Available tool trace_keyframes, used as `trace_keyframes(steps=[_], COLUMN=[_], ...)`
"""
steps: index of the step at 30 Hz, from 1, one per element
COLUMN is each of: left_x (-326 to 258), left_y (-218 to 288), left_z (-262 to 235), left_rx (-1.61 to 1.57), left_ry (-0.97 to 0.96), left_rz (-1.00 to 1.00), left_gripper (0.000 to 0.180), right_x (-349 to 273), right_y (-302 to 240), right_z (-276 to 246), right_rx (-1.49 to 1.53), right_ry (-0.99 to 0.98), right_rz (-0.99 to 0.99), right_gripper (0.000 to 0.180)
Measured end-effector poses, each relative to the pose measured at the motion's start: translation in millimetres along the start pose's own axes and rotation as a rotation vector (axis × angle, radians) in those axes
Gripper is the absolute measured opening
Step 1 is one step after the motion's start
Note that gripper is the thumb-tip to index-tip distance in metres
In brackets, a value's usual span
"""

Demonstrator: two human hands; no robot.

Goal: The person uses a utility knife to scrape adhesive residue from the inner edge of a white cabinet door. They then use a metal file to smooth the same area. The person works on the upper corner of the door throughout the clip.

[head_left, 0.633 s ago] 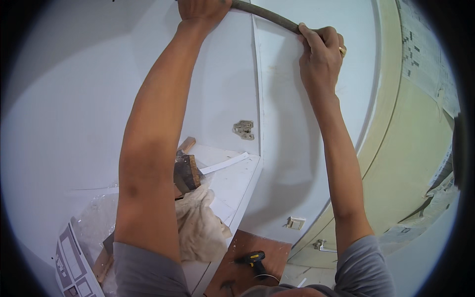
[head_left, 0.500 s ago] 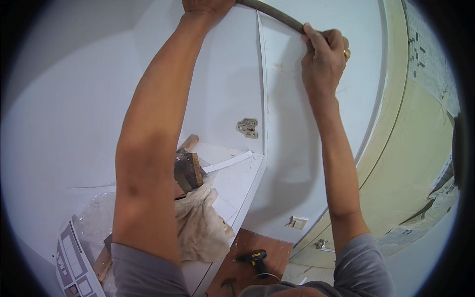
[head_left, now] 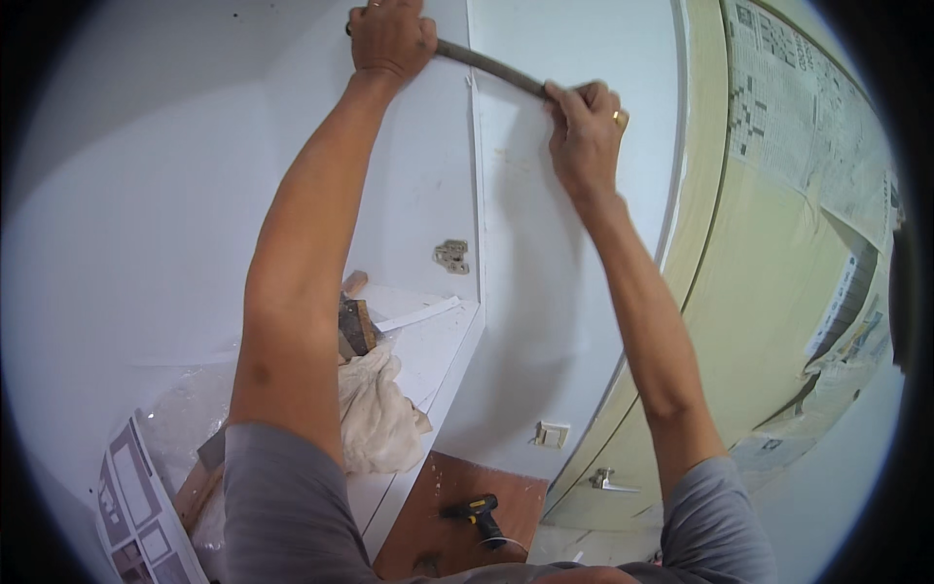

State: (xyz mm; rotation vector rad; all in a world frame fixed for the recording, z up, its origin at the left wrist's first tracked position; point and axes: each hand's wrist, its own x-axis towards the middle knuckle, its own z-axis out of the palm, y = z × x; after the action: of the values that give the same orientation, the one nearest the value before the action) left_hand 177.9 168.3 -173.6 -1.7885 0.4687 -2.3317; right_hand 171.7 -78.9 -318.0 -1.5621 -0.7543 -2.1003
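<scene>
Both my arms reach up along a white wall. My left hand [head_left: 389, 39] grips one end of a long dark grey strip [head_left: 491, 66] near the top of the picture. My right hand [head_left: 584, 131], with a ring on one finger, holds the same strip lower and to the right, pressing it against the white panel [head_left: 545, 292]. The strip runs slanting between the two hands, across the vertical seam where two white panels meet.
A metal hinge plate [head_left: 450, 255] sits on the panel below. On the white shelf [head_left: 438, 341] lie a crumpled cloth [head_left: 375, 414] and a brush. A cordless drill [head_left: 475, 513] lies on the brown floor. A door [head_left: 778, 321] covered with paper stands at the right.
Both hands and the strip sit lower in the picture than before, and more of the wall above shows. The grip on the strip is unchanged.
</scene>
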Motion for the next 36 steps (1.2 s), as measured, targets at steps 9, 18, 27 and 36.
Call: trace_keyframes(steps=[9,18,27,36], left_x=[3,16,5,-16], left_y=[1,-13,2,6], left_z=[-1,17,12,6], left_rx=[-0.013,-0.018,0.071,0.032], left_ry=[0.018,-0.028,-0.023,-0.004], left_rz=[0.104,0.324,0.146,0.202], left_gripper=[0.013,0.015,0.014,0.014], right_x=[-26,-65,-30,-62], right_y=[-11,-57,-5,-28], right_z=[13,38,5,4], right_rx=[-0.046,0.015,-0.031,-0.100], right_ry=[0.082,0.216,0.122,0.115], right_rz=[0.089,0.236,0.073,0.142], right_gripper=[0.024,0.030,0.017,0.019])
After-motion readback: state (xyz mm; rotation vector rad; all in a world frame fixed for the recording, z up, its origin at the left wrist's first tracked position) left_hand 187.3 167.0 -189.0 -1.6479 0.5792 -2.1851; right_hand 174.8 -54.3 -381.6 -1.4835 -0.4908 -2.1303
